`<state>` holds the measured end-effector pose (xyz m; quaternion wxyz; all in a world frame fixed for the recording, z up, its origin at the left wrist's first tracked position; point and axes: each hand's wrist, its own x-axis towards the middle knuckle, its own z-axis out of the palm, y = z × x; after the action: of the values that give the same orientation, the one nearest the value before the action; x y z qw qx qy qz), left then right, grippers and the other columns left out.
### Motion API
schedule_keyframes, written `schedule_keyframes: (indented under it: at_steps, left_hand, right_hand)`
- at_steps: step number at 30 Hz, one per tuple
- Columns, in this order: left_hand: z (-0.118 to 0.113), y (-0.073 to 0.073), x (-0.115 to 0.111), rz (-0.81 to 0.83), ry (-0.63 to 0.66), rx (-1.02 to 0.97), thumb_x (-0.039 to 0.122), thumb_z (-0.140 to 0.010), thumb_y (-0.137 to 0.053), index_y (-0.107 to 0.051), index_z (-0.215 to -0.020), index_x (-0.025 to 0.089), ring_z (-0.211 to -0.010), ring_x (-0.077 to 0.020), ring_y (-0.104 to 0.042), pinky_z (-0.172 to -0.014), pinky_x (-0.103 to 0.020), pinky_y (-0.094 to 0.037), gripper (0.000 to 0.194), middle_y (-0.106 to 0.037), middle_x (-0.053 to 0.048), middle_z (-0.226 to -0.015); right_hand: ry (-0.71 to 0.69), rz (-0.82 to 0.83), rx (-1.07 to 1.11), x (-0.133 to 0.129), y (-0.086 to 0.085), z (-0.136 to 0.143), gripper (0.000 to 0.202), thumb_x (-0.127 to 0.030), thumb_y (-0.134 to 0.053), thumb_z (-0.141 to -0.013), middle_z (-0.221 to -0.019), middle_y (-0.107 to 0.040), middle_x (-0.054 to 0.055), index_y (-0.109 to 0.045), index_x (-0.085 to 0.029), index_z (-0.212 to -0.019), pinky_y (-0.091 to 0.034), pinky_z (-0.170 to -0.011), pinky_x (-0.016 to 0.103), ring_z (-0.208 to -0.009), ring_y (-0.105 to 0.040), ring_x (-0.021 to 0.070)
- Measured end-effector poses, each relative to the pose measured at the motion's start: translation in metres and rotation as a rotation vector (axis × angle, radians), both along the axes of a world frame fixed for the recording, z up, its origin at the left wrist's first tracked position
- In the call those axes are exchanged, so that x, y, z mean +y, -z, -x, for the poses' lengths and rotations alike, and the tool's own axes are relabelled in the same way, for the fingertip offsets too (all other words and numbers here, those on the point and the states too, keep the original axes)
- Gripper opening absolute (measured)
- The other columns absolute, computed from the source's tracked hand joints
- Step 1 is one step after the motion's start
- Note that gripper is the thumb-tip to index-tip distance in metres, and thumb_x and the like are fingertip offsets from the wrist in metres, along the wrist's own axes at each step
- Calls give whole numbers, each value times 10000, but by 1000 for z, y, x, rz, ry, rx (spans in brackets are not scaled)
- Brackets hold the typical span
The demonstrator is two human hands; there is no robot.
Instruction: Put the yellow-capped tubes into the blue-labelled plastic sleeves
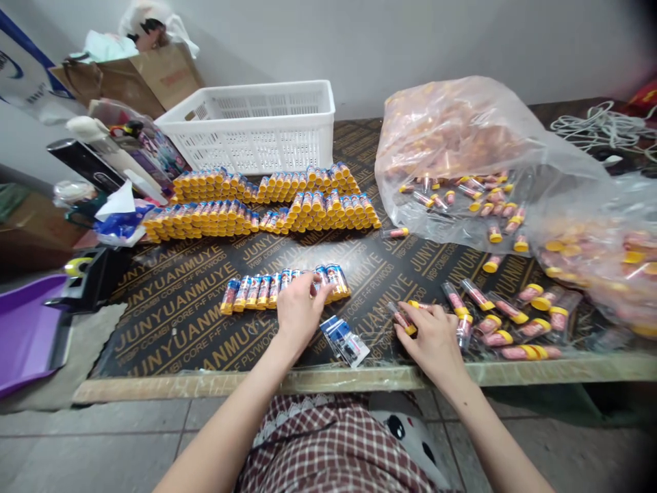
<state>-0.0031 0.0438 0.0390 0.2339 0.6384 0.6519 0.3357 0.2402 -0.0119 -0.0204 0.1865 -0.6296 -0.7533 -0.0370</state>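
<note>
Illumination moderate and diffuse; source out of frame. Pale sheen noted at mid-table (372, 263). Shadows soft. Grey wall (359, 41) darkens toward the right. Black vignetting at the right-hand corners. Wide-angle stretching at side margins. Bag (610, 253) at far right hazy, soft-focused; table lettering (213, 352) legible.

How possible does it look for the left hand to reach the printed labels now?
Probably yes: the printed labels lie on the plywood tabletop close to the left hand, nothing visible covers them, and the short way between looks free.
</note>
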Motion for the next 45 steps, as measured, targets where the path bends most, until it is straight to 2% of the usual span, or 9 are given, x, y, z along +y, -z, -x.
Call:
schedule_keyframes:
  at_steps: [3, 7, 10, 22, 25, 28, 32, 35, 45]
  left_hand:
    - [0, 17, -26, 150, 108, 9, 370, -660, -738, -631, -589, 214, -579, -169, -506, -589, -255, -294, 202, -603, -19, -601]
    - [-2, 41, -43, 271, 112, -68, 260, -664, -715, -623, -588, 210, -572, -155, -497, -588, -253, -282, 129, -600, -1, -595]
    - [-3, 45, -45, 264, 103, -84, 233, -697, -675, -621, -604, 205, -580, -153, -494, -596, -255, -281, 111, -592, 1, -599]
    - [-1, 38, -47, 172, 120, -62, 183, -701, -652, -602, -628, 192, -616, -137, -505, -617, -252, -336, 89, -589, 3, -674]
    - [-1, 33, -45, 232, 77, -286, 216, -694, -653, -576, -630, 181, -602, -128, -513, -595, -243, -372, 106, -581, 8, -657]
    - [0, 29, -43, 395, -3, -712, 282, -679, -673, -511, -671, 186, -517, -111, -508, -559, -241, -426, 189, -533, 51, -546]
    - [0, 24, -41, 503, -110, -1070, 159, -514, -780, -518, -772, 178, -492, -86, -529, -574, -231, -474, 368, -578, 70, -540]
    - [-2, 21, -40, 534, -155, -1181, 126, -465, -812, -609, -838, 132, -538, -79, -562, -578, -203, -472, 425, -649, 20, -623]
    - [-4, 17, -40, 488, -346, -1271, 343, -430, -869, -675, -575, 101, -527, -70, -533, -539, -198, -468, 343, -623, -2, -565]
  right_hand:
    - [-13, -14, 165, 0, -3, 4, 254, -279, -513, -857, -893, -643, 75, -626, -196, -1068, -379, -767, 399, -893, -549, 249]
    - [-31, -5, 469, -2, -12, 11, 287, -279, -472, -893, -942, -555, 78, -597, -185, -1135, -454, -780, 357, -872, -568, 203]
    - [-16, 6, 538, -4, -17, 15, 294, -285, -489, -889, -961, -548, 72, -577, -201, -1156, -462, -804, 361, -883, -569, 203]
    - [-29, 34, 674, -15, -25, 26, 139, -282, -565, -851, -920, -611, 55, -591, -209, -967, -481, -757, 351, -850, -581, 203]
    - [-71, -2, 758, -18, -28, 29, 81, -239, -589, -841, -924, -619, 49, -623, -219, -911, -472, -832, 368, -905, -581, 203]
    - [-92, 25, 873, -25, -31, 34, 154, -207, -593, -836, -1016, -602, 58, -644, -242, -977, -481, -848, 363, -984, -569, 208]
    - [-107, 72, 928, -37, -32, 40, 224, -181, -581, -842, -1070, -586, 53, -646, -272, -1037, -485, -846, 346, -1009, -565, 201]
    - [-108, 74, 936, -42, -33, 46, 256, -168, -582, -844, -1077, -586, 48, -642, -282, -1065, -491, -846, 339, -1007, -568, 194]
    - [-169, -37, 851, -49, -33, 56, 377, -89, -577, -834, -1102, -584, 57, -618, -290, -1150, -476, -891, 372, -1030, -564, 202]
